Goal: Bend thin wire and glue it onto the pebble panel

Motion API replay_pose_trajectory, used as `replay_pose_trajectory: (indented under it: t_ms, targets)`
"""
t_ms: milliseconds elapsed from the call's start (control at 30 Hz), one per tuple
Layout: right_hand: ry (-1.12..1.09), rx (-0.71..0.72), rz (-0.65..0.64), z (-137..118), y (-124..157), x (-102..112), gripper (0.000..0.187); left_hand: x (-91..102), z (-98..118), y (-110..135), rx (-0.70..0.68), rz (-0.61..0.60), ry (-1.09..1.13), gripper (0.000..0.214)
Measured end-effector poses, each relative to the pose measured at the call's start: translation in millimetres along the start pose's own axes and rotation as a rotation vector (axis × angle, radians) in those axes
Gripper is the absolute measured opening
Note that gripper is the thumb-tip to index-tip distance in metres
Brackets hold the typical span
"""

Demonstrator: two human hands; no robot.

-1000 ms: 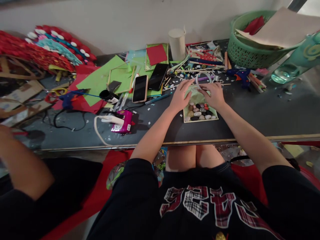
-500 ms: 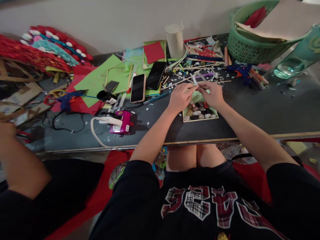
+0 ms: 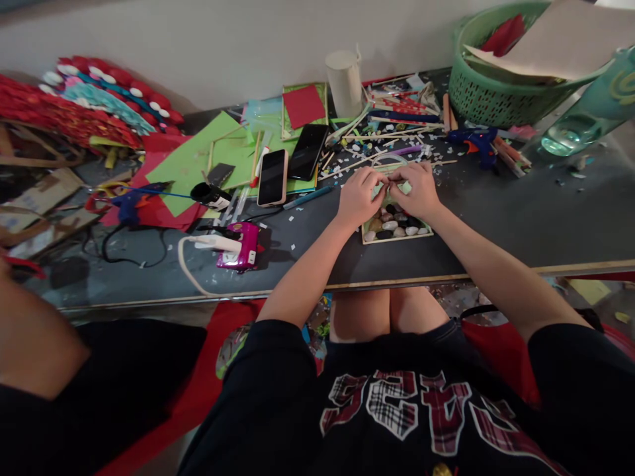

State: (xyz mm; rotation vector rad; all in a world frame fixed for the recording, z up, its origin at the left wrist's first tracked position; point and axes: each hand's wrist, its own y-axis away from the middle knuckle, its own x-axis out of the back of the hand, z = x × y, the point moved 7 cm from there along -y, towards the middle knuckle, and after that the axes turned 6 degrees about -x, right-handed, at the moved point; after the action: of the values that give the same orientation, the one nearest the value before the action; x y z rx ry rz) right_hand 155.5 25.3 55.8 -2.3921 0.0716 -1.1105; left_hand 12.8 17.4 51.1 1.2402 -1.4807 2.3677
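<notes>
My left hand (image 3: pixel 363 192) and my right hand (image 3: pixel 415 188) meet over the far part of a small square frame (image 3: pixel 397 239) with thin, pale sides. The fingers of both hands are pinched together, tip to tip, on a thin white strip (image 3: pixel 389 157) whose loop shows just beyond them. The exact grip is covered by my fingers. Inside the frame's near half lie several smooth pebbles (image 3: pixel 390 225), white, brown and black. A pale green base shows between my hands, and the frame's far side is hidden.
Behind my hands lie sticks and paper scraps (image 3: pixel 357 153). Two phones (image 3: pixel 272 177) and a pink power adapter (image 3: pixel 239 246) are to the left. A blue glue gun (image 3: pixel 475 141), green basket (image 3: pixel 496 99) and bottle (image 3: pixel 570 125) stand right. Another person's arm (image 3: pixel 34 330) is at far left.
The white strip's loop has dropped lower and flatter behind my hands. My fingers have curled closer together over the frame. The other person's arm at left has shifted towards the picture's edge.
</notes>
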Motion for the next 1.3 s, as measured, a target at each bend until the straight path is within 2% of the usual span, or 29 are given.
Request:
replay_pose_trajectory:
  t_ms: [233,400,500,600,667,800,867,933,1133,1300]
  targets:
    - [-0.094,-0.067,-0.037,-2.8,-2.1,5.2,0.005,-4.1,8.4,-2.0,-0.062,-0.054,-0.102,0.021]
    - [-0.28,-0.06,-0.022,-5.7,-2.4,6.0,0.007,-6.9,7.1,-3.3,-0.097,-0.038,-0.137,0.031]
    - [-0.42,-0.073,0.03,6.7,-7.1,5.9,0.01,-4.0,14.2,-1.4,-0.196,0.007,-0.166,0.033]
    - [-0.442,-0.169,0.149,33.8,-12.5,14.5,0.018,1.0,22.7,0.6,-0.268,0.052,-0.119,0.035]
    - [-0.298,-0.176,0.152,42.7,-14.0,19.0,0.023,3.7,15.4,-0.3,-0.173,0.087,0.014,0.035]
    - [0.079,-0.1,-0.027,33.9,-10.6,11.0,0.023,-4.9,-25.1,2.3,0.186,0.116,0.378,0.048]
    - [0.118,-0.073,-0.032,25.5,-8.8,10.1,0.028,-14.3,-39.4,5.5,0.283,0.072,0.508,0.059]
    - [0.061,-0.044,-0.002,18.3,-8.6,12.5,0.035,-22.0,-46.6,8.6,0.347,0.023,0.614,0.063]
    - [-0.136,0.013,0.005,10.2,-10.0,18.4,0.043,-29.3,-36.7,8.3,0.356,-0.076,0.722,0.067]
    - [-0.185,0.012,0.045,12.1,-9.7,18.3,0.043,-26.2,-29.4,5.2,0.296,-0.078,0.687,0.068]
